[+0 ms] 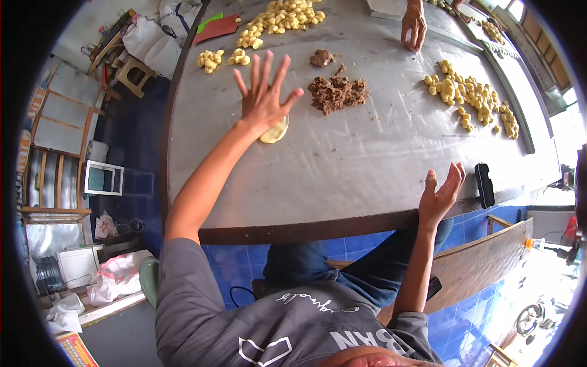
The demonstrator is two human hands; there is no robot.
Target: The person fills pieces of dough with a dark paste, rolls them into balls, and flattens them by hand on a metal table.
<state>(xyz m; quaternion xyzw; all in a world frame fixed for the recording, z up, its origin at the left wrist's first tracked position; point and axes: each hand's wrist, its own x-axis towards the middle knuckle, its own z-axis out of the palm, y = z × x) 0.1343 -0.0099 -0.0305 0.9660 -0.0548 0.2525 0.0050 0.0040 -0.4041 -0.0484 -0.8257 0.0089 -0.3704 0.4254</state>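
My left hand (264, 101) is stretched over the metal tabletop with its fingers spread. The heel of that hand lies on or just over a flattened round of pale yellow dough (276, 132), partly hidden under it. To its right sits a crumbly heap of brown filling (337, 95), with a smaller brown lump (321, 58) behind. My right hand (441, 194) is held up at the table's front edge, fingers apart and with nothing in it. A black oblong object (484, 185) lies beside it on the table.
Small yellow dough balls lie in a far pile (284, 17), two little clusters and a large right-hand group (468, 95). Another person's hand (414, 29) touches the far side of the table (342, 177). Red card (215, 29) rests at the far left; a wooden bench (483, 260) stands below right.
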